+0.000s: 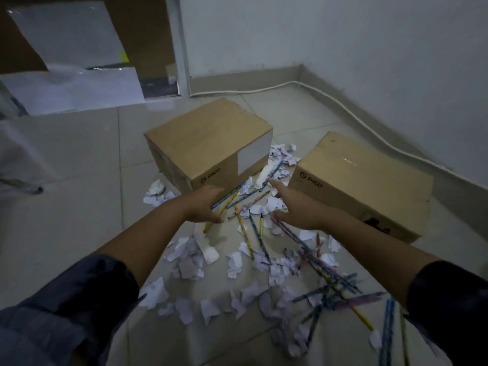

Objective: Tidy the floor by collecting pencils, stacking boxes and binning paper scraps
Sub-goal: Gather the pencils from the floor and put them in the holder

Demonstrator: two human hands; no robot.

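Observation:
My left hand (pixel 202 206) grips a few pencils (pixel 227 198), blue and yellow, low over the tiled floor in front of the left cardboard box (pixel 200 138). With fingers spread, my right hand (pixel 297 207) reaches forward, its index fingertip touching a blue pencil (pixel 274 171) that lies between the boxes. The second cardboard box (pixel 361 183) stands just right of that hand. Several more loose pencils (pixel 324 270) lie on the floor to the near right. Torn white paper scraps (pixel 190 268) are scattered between and in front of the boxes.
A white cable (pixel 351 109) runs along the skirting of the right wall. White sheets (pixel 79 85) lean at the back left beside a door frame (pixel 182 62). Grey floor tiles (pixel 79 167) stretch to the left.

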